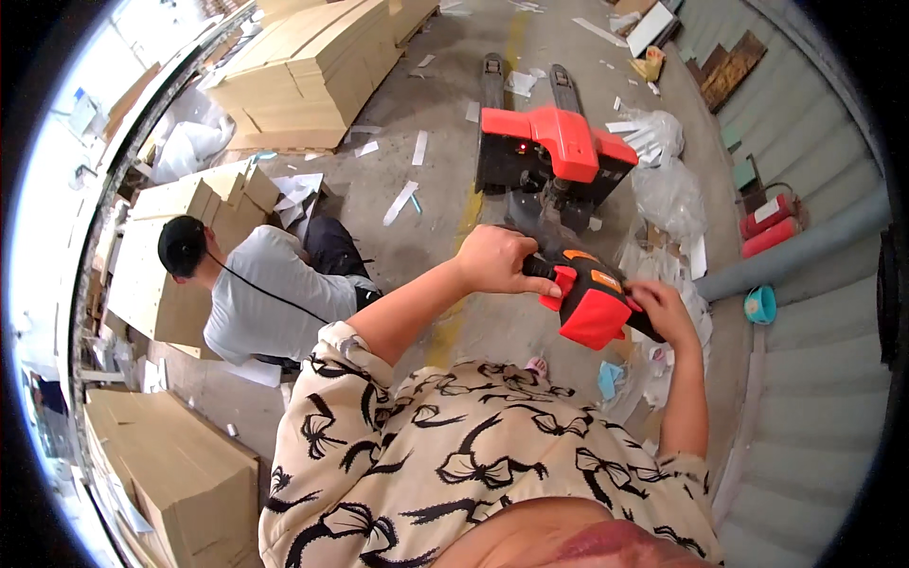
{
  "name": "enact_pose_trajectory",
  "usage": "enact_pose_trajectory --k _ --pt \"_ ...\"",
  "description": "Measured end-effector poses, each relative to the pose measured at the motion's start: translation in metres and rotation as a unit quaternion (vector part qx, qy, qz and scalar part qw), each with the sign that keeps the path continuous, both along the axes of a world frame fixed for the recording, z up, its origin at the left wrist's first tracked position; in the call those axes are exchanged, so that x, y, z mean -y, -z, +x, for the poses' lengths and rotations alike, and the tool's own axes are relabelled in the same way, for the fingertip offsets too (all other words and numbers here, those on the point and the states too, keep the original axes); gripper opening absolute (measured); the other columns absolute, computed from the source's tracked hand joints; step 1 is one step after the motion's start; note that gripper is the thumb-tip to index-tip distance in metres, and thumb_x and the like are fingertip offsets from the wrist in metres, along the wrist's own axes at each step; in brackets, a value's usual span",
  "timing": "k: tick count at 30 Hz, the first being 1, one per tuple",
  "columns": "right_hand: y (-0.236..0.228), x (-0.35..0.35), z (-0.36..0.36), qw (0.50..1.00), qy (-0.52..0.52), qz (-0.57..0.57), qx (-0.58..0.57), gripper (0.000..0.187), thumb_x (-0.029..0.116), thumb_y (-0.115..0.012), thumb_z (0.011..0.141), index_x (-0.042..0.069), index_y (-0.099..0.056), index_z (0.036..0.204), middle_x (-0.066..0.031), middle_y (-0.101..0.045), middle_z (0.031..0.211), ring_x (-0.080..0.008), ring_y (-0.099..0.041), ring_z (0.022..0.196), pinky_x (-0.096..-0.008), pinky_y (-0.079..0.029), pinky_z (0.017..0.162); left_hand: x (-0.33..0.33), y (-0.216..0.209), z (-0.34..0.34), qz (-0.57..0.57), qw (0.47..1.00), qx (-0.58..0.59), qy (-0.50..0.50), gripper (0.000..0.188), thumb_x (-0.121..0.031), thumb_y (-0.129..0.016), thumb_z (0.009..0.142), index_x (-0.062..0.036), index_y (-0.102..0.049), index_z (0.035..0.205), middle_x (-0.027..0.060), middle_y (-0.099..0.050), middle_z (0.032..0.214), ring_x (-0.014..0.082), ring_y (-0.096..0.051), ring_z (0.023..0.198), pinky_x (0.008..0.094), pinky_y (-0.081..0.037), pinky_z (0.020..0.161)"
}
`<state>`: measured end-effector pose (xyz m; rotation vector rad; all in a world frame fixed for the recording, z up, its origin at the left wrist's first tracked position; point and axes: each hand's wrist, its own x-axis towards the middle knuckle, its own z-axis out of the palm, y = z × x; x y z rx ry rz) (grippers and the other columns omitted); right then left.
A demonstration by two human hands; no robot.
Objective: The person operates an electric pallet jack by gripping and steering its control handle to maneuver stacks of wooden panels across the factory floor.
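Note:
A red and black pallet truck (pixel 554 142) stands on the concrete floor ahead of me, its forks pointing away. Its tiller handle head (pixel 587 303), red with black grips and an orange panel, is right in front of my chest. My left hand (pixel 497 260) is closed around the left grip. My right hand (pixel 658 312) is wrapped on the right grip. Both my forearms reach up from my bow-patterned shirt.
A person in a grey shirt and black cap (pixel 251 289) crouches at my left beside flat cardboard stacks (pixel 161 256). More cardboard piles (pixel 303 71) lie farther away. Paper scraps and plastic bags (pixel 663 180) litter the floor. Red fire extinguishers (pixel 772 222) lean by a ribbed wall at right.

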<state>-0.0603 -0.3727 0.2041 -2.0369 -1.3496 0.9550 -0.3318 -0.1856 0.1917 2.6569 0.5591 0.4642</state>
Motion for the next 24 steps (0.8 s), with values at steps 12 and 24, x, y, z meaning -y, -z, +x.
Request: enact_pose_trajectory --k 12,24 --pt "-0.002 0.014 -0.028 0.995 -0.056 -0.015 0.075 0.048 0.013 -0.084 0.053 0.0 -0.064 0.094 -0.0083 -0.067 0.083 -0.0137 -0.061 0.077 -0.0306 -0.049 0.073 0.0 -0.019 0.004 -0.078 0.982 -0.159 0.072 0.077 -0.076 -0.065 0.051 -0.0046 -0.067 0.079 0.017 -0.065 0.076 0.0339 -0.063 0.075 0.0412 -0.05 0.067" --pt "0.014 0.044 -0.049 0.987 -0.083 -0.131 0.047 0.044 0.022 -0.084 0.056 0.001 -0.067 0.091 -0.006 -0.067 0.081 -0.0124 -0.058 0.074 -0.029 -0.048 0.072 0.043 0.014 -0.017 -0.06 0.977 -0.198 0.054 0.077 -0.077 -0.063 0.052 -0.0053 -0.068 0.078 0.0153 -0.065 0.076 0.0313 -0.064 0.075 0.0396 -0.05 0.067"
